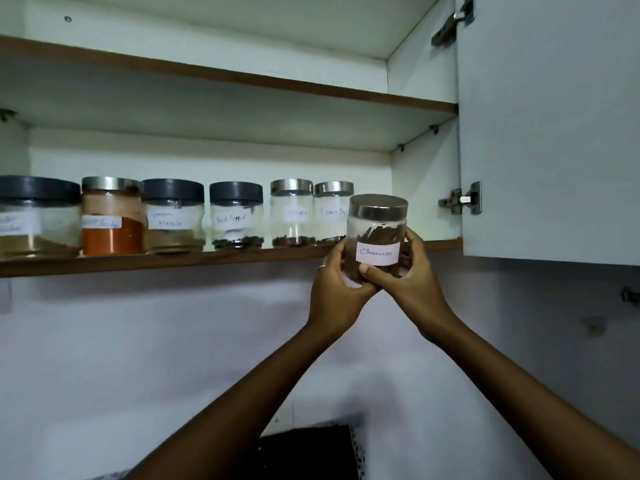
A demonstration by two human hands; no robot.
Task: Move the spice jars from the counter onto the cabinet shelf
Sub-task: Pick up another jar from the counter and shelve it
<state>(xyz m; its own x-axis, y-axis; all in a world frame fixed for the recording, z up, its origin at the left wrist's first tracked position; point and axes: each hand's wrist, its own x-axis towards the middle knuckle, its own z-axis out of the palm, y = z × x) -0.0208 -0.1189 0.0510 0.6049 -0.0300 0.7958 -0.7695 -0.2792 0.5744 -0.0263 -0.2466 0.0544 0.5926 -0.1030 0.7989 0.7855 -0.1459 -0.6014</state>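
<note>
Both hands, left hand (334, 285) and right hand (412, 275), clasp cinnamon jar (376, 237) centre-right; lift clear of shelf (207, 259) edge, set beside rightmost jar (333, 213).

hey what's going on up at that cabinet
A person is holding a jar labelled Cinnamon in both hands, the left hand and right hand wrapped around its lower part. The jar is raised at the front edge of the lower cabinet shelf, near its right end, not yet set down. Six other labelled spice jars already stand in a row on that shelf, and the cabinet door is open to the right.
</note>
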